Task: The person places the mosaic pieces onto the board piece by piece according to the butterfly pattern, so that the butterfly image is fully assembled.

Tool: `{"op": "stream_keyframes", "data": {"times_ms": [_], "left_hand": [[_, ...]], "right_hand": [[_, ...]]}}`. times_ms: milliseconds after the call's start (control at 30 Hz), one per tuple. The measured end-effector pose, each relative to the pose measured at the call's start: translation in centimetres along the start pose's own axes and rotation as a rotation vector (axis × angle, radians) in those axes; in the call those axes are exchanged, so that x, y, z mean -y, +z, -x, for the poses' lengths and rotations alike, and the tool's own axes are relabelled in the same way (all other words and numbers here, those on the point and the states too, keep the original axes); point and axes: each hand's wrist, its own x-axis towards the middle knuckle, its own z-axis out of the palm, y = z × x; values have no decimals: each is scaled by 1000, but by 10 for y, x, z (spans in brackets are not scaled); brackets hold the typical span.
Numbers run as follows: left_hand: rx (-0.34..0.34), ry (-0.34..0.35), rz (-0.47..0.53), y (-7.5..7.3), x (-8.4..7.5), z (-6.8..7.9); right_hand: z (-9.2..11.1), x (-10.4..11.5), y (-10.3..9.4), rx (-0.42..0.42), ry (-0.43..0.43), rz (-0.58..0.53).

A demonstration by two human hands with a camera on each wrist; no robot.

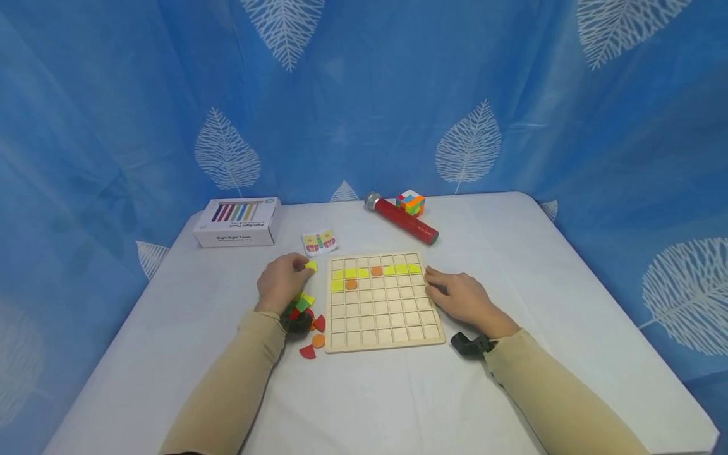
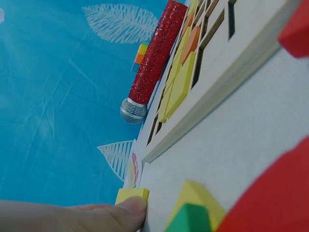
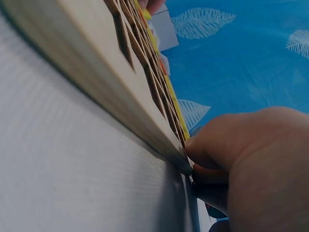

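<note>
My left hand (image 1: 279, 282) pinches a yellow square piece (image 1: 311, 266) just left of a wooden grid board (image 1: 383, 315). In the left wrist view the thumb (image 2: 130, 209) presses on that yellow piece (image 2: 126, 194). Yellow pieces (image 1: 402, 269) and two orange discs (image 1: 376, 271) sit in the board's upper cells. My right hand (image 1: 463, 300) holds the board's right edge near its upper corner. The right wrist view shows the thumb and a finger against the board's rim (image 3: 145, 118); the other fingers are partly hidden.
Loose red, green and yellow pieces (image 1: 303, 304) lie beneath my left wrist, near an orange disc (image 1: 318, 340). Behind the board are a patterned picture card (image 1: 320, 242), a white box (image 1: 237, 222), a red microphone (image 1: 402, 220) and a puzzle cube (image 1: 411, 203).
</note>
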Motion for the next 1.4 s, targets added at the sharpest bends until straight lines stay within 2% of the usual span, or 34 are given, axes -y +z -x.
{"op": "stream_keyframes", "data": {"times_ms": [300,433,533,667,800,1067,1400], "left_hand": [[-48,5,34,-1,-4,3],[-48,14,54,-5,-14,6],[-24,70,78,-5,-28,13],[47,180,97,1,-47,25],[88,230,112,13,-59,33],[72,267,89,32,-61,33],[78,343,6,36,-60,32]], "right_hand": [[0,1,-1,-9,-8,15],[0,1,-1,-14,-9,13],[0,1,0,-14,-8,15],[1,2,1,-16,-9,24],[2,5,0,-12,-7,24],[1,5,0,-2,1,27],[1,5,-1,-30,-30,13]]}}
